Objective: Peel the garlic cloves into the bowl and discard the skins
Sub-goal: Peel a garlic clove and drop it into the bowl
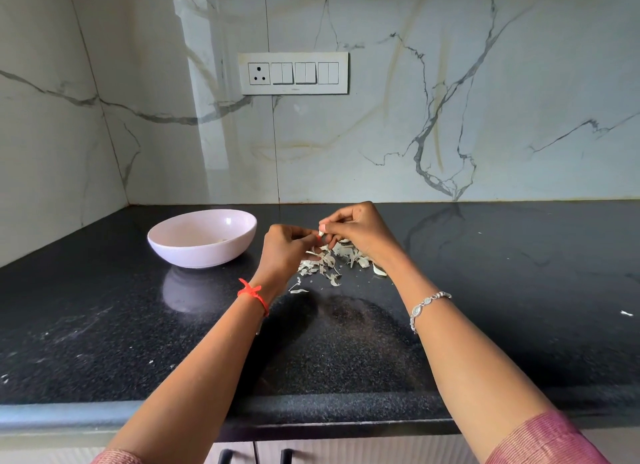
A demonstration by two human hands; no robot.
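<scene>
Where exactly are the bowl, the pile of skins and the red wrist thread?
bowl (239,238): head view, on its outer right wall.
skins (323,261): head view, middle of the pile on the counter.
red thread (252,292): head view, on the band round the left wrist.

Both forearms enter from the bottom of the frame and converge toward its centre, the left from the lower left, the right from the lower right. The left hand (284,245) is curled with its back toward the camera, fingertips turned right. The right hand (356,230) sits slightly higher and farther back, fingers bent, thumb and forefinger pinched together. The fingertips of the two hands meet just above mid-frame. Both wrists are raised, palms hidden.
</scene>
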